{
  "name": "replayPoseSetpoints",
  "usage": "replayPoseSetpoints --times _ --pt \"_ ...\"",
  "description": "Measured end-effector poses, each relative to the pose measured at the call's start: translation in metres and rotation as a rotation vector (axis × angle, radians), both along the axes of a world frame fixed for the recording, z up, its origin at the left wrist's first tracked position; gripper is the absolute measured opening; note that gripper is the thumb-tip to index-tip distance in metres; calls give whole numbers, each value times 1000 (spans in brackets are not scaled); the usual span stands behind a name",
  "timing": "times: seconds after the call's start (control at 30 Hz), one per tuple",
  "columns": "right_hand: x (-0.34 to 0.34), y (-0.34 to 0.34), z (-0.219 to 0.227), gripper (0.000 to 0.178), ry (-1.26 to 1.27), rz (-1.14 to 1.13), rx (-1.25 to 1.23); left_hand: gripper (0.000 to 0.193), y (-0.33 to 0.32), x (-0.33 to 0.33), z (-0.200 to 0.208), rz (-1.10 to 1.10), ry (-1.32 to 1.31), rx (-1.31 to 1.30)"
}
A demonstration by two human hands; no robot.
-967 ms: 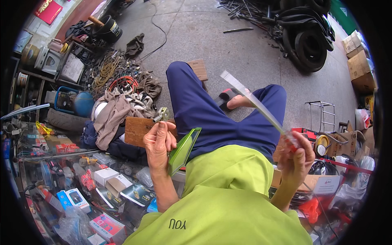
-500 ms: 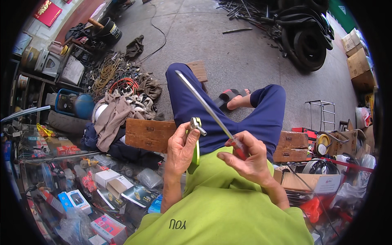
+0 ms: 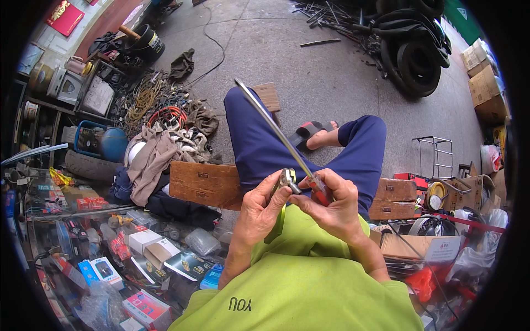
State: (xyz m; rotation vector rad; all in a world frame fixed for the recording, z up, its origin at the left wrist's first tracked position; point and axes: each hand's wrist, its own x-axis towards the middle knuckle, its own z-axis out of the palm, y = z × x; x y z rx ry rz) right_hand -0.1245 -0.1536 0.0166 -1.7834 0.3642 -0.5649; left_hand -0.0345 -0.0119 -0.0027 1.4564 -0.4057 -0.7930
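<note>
My left hand (image 3: 262, 207) is closed around a small metal-headed tool (image 3: 285, 177) with a dark, yellow-green edged handle, perhaps pliers. A short metal cylinder (image 3: 293, 188) sticks out to the right beside its head; whether the jaws grip it I cannot tell. In my right hand (image 3: 338, 203) is a long screwdriver (image 3: 270, 122) with a red and clear handle, its shaft slanting up and left over my thigh. Fingers of the right hand wrap the handle, thumb bent toward the cylinder. Both hands are close together above my lap, and the screwdriver's handle end lies near the cylinder.
Wooden bench (image 3: 204, 183) ends show on both sides of me. A glass-topped counter with boxed goods (image 3: 146, 309) stands at the left. Cables and cloths (image 3: 152, 151) are heaped at far left. Tyres (image 3: 417, 66) and metal rods lie far right, near cartons (image 3: 486, 91).
My left hand has moved right and slightly down with the metal-headed tool, bringing it up to the screwdriver handle. The right hand has shifted slightly, its fingers drawn closer to the cylinder.
</note>
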Motion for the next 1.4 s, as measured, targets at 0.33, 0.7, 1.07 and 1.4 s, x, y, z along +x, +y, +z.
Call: replayPoseSetpoints --times 0.33,0.7,1.07,1.4 --pt "0 -10 2 20 99 9 113 38 1 2 5 -65 -11 70" --pt "15 -12 -6 15 -24 -116 55 36 -2 1 6 -118 -47 64" --pt "15 0 -15 16 -92 -66 -191 33 -2 7 8 -87 105 45" --pt "12 -20 -4 22 27 -146 78 40 9 22 4 -41 778 -320"
